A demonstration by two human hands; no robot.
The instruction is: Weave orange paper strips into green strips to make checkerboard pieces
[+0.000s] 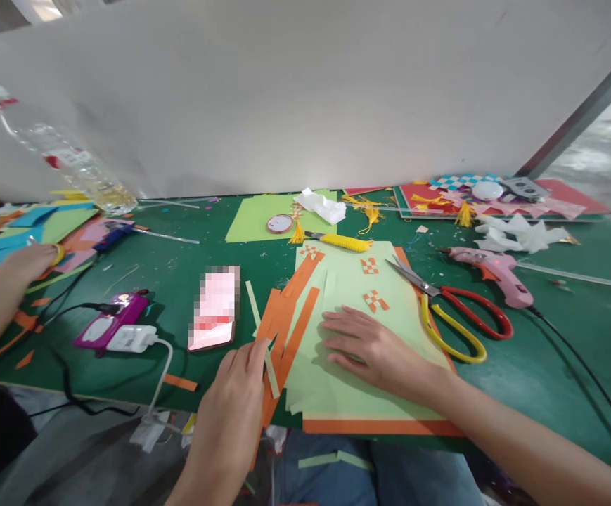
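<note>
My left hand (236, 383) is closed around the lower part of several orange paper strips (276, 316), with a pale green strip (271, 372) lying across them beside the fingertips. Flat on the light green paper sheets (347, 393) rests my right hand (365, 348), its fingers spread, holding nothing. Small orange-and-white woven checks (376, 301) lie just above it. Red-and-yellow-handled scissors (432, 289) lie open on the right part of the sheets, and a yellow cutter (344, 242) lies at their top edge.
A phone (214, 309) and a purple power socket (112, 322) with cables are on the left. A pink glue gun (495, 270) lies on the right. Another person's hand (34, 263) is at the far left, near coloured paper. A bottle (73, 165) leans against the partition (284, 91).
</note>
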